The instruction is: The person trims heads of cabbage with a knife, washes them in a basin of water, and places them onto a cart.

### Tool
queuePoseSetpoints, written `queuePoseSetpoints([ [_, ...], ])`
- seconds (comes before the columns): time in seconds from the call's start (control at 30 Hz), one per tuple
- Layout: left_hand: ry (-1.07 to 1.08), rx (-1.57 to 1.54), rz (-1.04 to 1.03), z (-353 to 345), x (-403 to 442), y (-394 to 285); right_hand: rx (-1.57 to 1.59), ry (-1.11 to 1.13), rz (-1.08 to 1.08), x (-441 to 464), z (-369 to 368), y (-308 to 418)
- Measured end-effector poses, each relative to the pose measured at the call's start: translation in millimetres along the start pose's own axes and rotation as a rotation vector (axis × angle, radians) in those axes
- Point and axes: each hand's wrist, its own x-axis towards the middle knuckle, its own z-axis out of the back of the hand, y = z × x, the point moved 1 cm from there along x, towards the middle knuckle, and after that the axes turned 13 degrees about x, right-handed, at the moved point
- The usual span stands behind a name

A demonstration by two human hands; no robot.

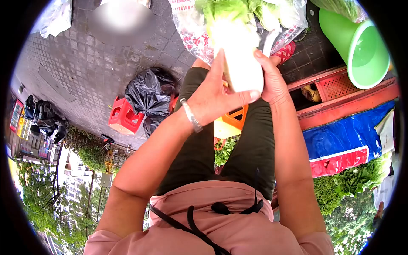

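Note:
A pale cabbage (242, 57) with green leaves at its far end is held between both hands, over the lap. My left hand (223, 91) wraps round its near end from the left, thumb across the base, a silvery bracelet on the wrist. On the right side my right hand (273, 80) presses against the stalk with its fingers. Behind the cabbage lies a clear plastic bag (187, 29) with red print, holding more leafy greens (278, 15).
A red stool (123, 117) bears a black plastic bag (151, 93) at the left. At the right are a green bucket (367, 55), a red crate (338, 87) and a blue sack (344, 134). An orange-yellow basket (229, 125) shows between the legs.

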Motion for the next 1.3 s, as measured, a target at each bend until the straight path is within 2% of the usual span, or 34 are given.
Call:
queuePoseSetpoints([
  [0.03,0.082,0.142,0.047,8,-7,-10,0.024,0.031,0.0,2,10,3],
  [0.1,0.074,0.786,-0.069,23,-12,-16,-0.008,0.048,-0.026,1,15,12],
  [0.13,-0.063,0.941,-0.076,26,-14,-22,-0.025,0.048,-0.06,2,15,14],
  [0.23,-0.138,1.206,-0.621,24,-1,-36,-0.069,0.043,-0.134,-1,11,18],
  [0.27,-0.096,1.159,-0.71,21,5,-37,-0.08,0.041,-0.14,-2,7,15],
  [0.33,0.05,1.185,-0.764,23,20,-32,-0.089,-0.052,-0.125,-14,-16,13],
  [0.37,0.126,1.196,-0.79,25,25,-30,-0.056,-0.031,-0.154,-14,-10,10],
  [0.4,0.102,1.152,-0.823,30,27,-30,-0.024,-0.007,-0.184,-13,0,5],
  [0.43,0.099,1.074,-0.755,33,30,-29,0.009,0.021,-0.216,-11,5,1],
  [0.5,0.094,0.923,-0.619,41,34,-26,-0.241,-0.064,-0.096,-21,-1,3],
  [0.53,-0.032,0.794,-0.657,42,35,-23,-0.418,-0.101,0.007,-24,5,6],
  [0.57,-0.06,0.767,-0.599,43,34,-22,-0.595,-0.139,0.11,-28,8,7],
  [0.63,-0.119,0.713,-0.482,46,29,-21,-0.681,-0.143,0.326,-45,-10,11],
  [0.7,-0.132,0.764,-0.459,47,28,-23,-0.494,0.065,0.46,-60,-23,15],
  [0.73,-0.13,0.792,-0.448,48,27,-24,-0.499,0.102,0.398,-71,-36,21],
  [0.8,-0.135,0.823,-0.428,49,27,-25,-0.815,0.101,0.569,-76,-38,21],
  [0.9,-0.148,0.818,-0.374,52,27,-23,-1.237,0.14,0.701,-80,-47,25],
  [0.97,-0.155,0.792,-0.313,53,24,-20,-1.362,0.162,0.729,-78,-52,21],
  [1.07,-0.135,0.722,-0.355,57,22,-20,-1.482,0.156,0.768,-75,-59,18],
  [1.2,-0.066,0.583,-0.288,63,19,-18,-1.56,0.215,0.866,-64,-62,29],
  [1.27,-0.075,0.563,-0.399,74,13,-20,-1.531,0.054,0.712,-50,-42,35],
  [1.3,-0.078,0.552,-0.457,79,11,-23,-1.417,-0.07,0.579,-26,-1,50],
])
